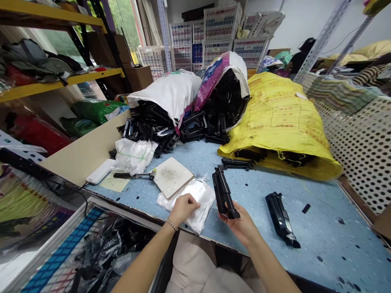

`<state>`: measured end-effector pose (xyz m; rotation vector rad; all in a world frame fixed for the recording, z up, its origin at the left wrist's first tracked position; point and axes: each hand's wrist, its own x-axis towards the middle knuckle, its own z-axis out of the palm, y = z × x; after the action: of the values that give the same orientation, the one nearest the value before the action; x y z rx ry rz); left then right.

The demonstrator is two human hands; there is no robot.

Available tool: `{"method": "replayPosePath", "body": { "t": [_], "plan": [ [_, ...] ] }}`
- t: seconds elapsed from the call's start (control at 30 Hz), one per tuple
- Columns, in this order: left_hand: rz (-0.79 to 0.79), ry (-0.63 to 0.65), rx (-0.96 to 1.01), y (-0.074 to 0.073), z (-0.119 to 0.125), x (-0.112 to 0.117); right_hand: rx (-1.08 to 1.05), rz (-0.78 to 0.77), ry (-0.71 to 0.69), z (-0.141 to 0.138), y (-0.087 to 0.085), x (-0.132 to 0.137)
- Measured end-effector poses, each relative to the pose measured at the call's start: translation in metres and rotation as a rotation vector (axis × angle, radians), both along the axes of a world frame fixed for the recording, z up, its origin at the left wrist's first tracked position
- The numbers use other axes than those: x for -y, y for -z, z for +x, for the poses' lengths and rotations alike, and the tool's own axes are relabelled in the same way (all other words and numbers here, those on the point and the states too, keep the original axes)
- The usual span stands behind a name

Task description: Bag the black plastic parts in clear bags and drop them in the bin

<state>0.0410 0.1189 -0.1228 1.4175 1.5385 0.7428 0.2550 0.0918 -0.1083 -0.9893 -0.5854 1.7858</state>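
Note:
My right hand is closed around the lower end of a long black plastic part, holding it tilted above the table. With thumb and fingers pinched together, my left hand is at the top of a stack of clear plastic bags, on a bag's edge. A square pale tile with dark specks partly overlaps the bags. Farther right, a second black plastic part lies on the blue tabletop. Another black part rests by the yellow sack's mouth.
White sack and yellow sack spill black parts at the back. Left of the tile are a black-handled tool, bundled bags and a white device. A crate of bagged parts stands below left; a perforated white basket, right.

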Motion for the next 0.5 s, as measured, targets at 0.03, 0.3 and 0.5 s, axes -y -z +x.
{"method": "replayPosePath", "body": {
  "t": [0.03, 0.3, 0.5],
  "plan": [
    [0.005, -0.002, 0.008, 0.000, -0.001, 0.000, -0.026, 0.001, -0.001, -0.002, 0.001, -0.001],
    [0.054, 0.042, 0.019, 0.000, 0.002, 0.001, -0.255, 0.005, 0.037, -0.022, 0.004, -0.014],
    [0.233, 0.048, -0.169, -0.020, -0.008, 0.006, -0.218, -0.057, 0.129, -0.054, 0.013, -0.029]
  ]
}}
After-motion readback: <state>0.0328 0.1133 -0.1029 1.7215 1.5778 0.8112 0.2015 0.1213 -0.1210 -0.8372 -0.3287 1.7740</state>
